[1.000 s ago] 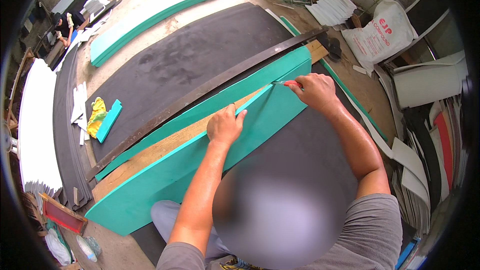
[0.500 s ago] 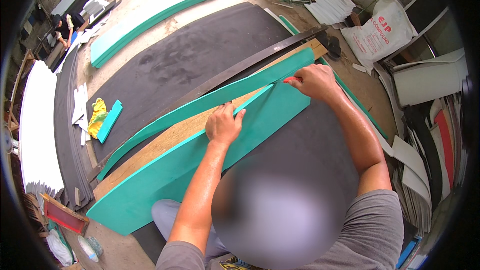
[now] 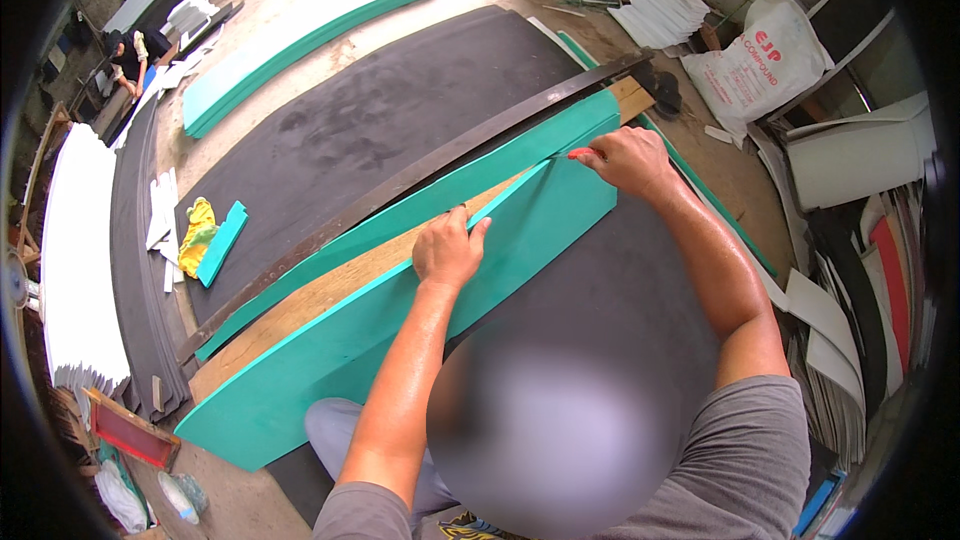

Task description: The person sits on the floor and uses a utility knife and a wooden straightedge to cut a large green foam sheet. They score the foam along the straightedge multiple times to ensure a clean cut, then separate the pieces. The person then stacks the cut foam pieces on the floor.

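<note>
A teal foam sheet [image 3: 330, 355] lies over a long wooden board [image 3: 320, 300]. A narrow teal strip [image 3: 400, 217] runs along its far side; the gap between them narrows rightward to the blade. My left hand [image 3: 447, 247] is closed over the sheet's upper edge near its middle, thumb on the near side. My right hand [image 3: 632, 162] grips a red-handled knife [image 3: 582, 153] close to the sheet's right end. Its thin blade points left, where strip and sheet meet; its tip is hard to make out.
A dark metal bar [image 3: 400, 190] lies beyond the strip on black sheeting [image 3: 400, 90]. Yellow cloth [image 3: 197, 235] and a small teal offcut [image 3: 222, 243] lie left. Stacked teal strips [image 3: 300, 55] lie farther back. A white sack [image 3: 758, 65] stands right; another person [image 3: 128, 60] works far left.
The narrow strip has shifted slightly and lies flatter, its right end drawn back a little so that more of the board's end shows. Both hands stay almost in place.
</note>
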### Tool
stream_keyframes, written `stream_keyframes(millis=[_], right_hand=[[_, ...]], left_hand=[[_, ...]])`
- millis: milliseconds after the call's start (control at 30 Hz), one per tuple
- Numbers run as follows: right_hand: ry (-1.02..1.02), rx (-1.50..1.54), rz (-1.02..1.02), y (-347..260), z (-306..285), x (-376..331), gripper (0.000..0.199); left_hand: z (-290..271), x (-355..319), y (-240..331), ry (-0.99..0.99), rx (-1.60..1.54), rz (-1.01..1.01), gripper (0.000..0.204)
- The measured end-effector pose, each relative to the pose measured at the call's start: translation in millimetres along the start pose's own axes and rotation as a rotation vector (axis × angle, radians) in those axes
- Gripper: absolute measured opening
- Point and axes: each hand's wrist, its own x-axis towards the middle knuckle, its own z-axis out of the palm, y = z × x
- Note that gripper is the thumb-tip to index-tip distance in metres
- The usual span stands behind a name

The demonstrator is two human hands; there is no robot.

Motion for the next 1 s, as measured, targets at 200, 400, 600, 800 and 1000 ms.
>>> stream_keyframes(millis=[200,400,600,800,1000], right_hand=[[0.094,-0.113,0.090,46,-2,6,0.044],[0.113,-0.105,0.130,66,-4,13,0.043],[0.133,-0.087,0.139,67,0,-2,0.040],[0.074,-0.119,0.133,64,-16,-4,0.042],[0.054,-0.099,0.137,69,-17,-12,0.041]], left_hand=[[1,3,1,-0.049,0.022,-0.005,0.046],[30,7,-27,0.178,0.012,0.146,0.045],[-21,17,27,-0.313,-0.005,-0.120,0.058],[2,55,50,-0.361,-0.064,0.051,0.058],[20,63,58,-0.380,-0.075,0.024,0.048]])
